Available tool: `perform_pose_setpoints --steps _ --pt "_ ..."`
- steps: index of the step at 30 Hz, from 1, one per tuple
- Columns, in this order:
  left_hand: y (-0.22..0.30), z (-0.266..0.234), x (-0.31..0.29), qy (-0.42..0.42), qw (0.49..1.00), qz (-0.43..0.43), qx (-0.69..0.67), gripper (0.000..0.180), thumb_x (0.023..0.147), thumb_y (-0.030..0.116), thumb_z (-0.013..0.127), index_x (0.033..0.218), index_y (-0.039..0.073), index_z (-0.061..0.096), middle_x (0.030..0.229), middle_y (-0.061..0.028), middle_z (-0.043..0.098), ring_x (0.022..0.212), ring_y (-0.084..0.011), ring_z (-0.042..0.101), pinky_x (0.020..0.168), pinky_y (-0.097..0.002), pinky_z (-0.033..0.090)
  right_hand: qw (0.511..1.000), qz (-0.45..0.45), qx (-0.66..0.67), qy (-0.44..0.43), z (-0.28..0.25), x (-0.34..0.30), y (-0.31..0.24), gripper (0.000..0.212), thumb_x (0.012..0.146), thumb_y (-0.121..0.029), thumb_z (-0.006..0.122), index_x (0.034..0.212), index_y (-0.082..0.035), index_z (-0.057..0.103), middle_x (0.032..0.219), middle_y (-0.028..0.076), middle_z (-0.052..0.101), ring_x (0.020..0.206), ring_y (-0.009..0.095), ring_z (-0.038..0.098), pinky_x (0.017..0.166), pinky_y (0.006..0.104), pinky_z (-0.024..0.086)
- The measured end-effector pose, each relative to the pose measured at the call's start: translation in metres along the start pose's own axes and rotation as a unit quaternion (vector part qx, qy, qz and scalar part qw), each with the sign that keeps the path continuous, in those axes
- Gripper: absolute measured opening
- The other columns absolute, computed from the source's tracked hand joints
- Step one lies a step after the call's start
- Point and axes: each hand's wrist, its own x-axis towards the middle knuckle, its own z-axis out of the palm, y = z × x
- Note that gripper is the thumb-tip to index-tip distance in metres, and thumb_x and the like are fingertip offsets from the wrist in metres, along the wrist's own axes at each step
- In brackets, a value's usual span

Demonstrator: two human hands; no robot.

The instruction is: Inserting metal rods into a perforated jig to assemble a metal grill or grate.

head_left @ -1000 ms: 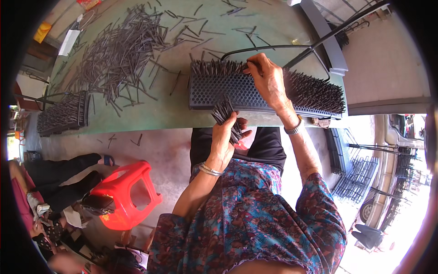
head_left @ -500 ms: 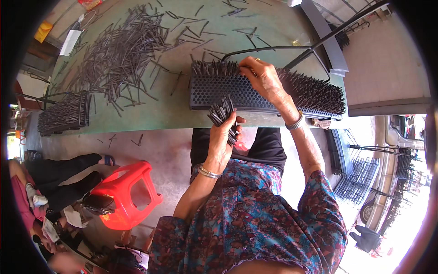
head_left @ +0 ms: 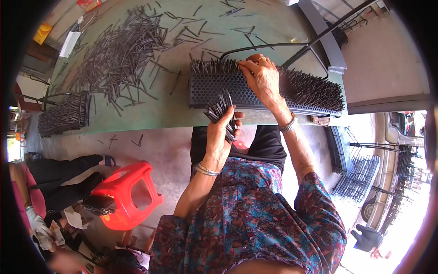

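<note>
The left hand [head_left: 222, 132] grips a bundle of dark pins [head_left: 221, 112], fingers closed round it, just at the near edge of the green desk [head_left: 150, 116]. The right hand [head_left: 262, 77] rests on the perforated block [head_left: 214, 89] — fingertips pinched at its bristling top edge, whether on a pin I cannot tell. Loose pins [head_left: 114, 59] lie scattered to the left.

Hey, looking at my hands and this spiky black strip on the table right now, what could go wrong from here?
The bundle of dark rods in your left hand fans out loosely, so some could slip to the floor. Your right hand rests among upright spikes on the perforated strip, so a fingertip might get pricked. The strip sits near the edge of the green table, and pressing could nudge it off.
</note>
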Motion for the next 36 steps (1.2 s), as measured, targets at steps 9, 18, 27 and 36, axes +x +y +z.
perform_pose_setpoints --steps 9,18,27,36 --pt "0.000 -0.006 -0.001 -0.010 1.000 0.008 0.016 0.022 0.091 0.021 0.065 0.105 0.005 0.061 0.090 -0.0123 0.069 0.069 -0.0139 0.062 0.048 -0.0227 0.044 0.892 0.151 0.336 -0.261 -0.035 -0.010 -0.028 0.036 0.085 -0.032 0.070 0.104 -0.002 0.068 0.096 0.015 0.067 0.083 0.026 0.065 0.071 0.0363 0.051" --pt "0.002 0.006 -0.007 0.008 0.993 0.020 0.118 0.030 0.090 0.029 0.066 0.109 0.006 0.064 0.090 -0.0113 0.071 0.071 -0.0163 0.068 0.049 -0.0238 0.043 0.805 0.272 0.436 -0.297 -0.042 -0.019 -0.029 0.020 0.088 -0.013 0.063 0.098 0.004 0.066 0.080 0.007 0.066 0.072 0.010 0.059 0.066 0.0252 0.049" --pt "0.004 -0.001 -0.004 -0.009 0.981 -0.005 0.196 0.031 0.089 0.030 0.067 0.107 0.004 0.066 0.090 -0.0119 0.071 0.067 -0.0139 0.067 0.049 -0.0214 0.044 0.741 0.302 0.504 -0.326 -0.049 -0.017 -0.021 0.019 0.090 -0.011 0.061 0.099 0.005 0.062 0.080 0.007 0.065 0.073 0.012 0.065 0.067 0.0255 0.053" --pt "0.000 -0.003 0.010 0.007 0.996 -0.001 0.092 0.032 0.089 0.031 0.068 0.106 0.004 0.063 0.097 -0.0144 0.071 0.078 -0.0218 0.070 0.052 -0.0272 0.049 0.860 0.267 0.416 -0.128 -0.062 -0.008 -0.019 0.010 0.091 -0.005 0.059 0.096 0.004 0.060 0.081 0.009 0.067 0.072 0.015 0.069 0.065 0.0254 0.053"
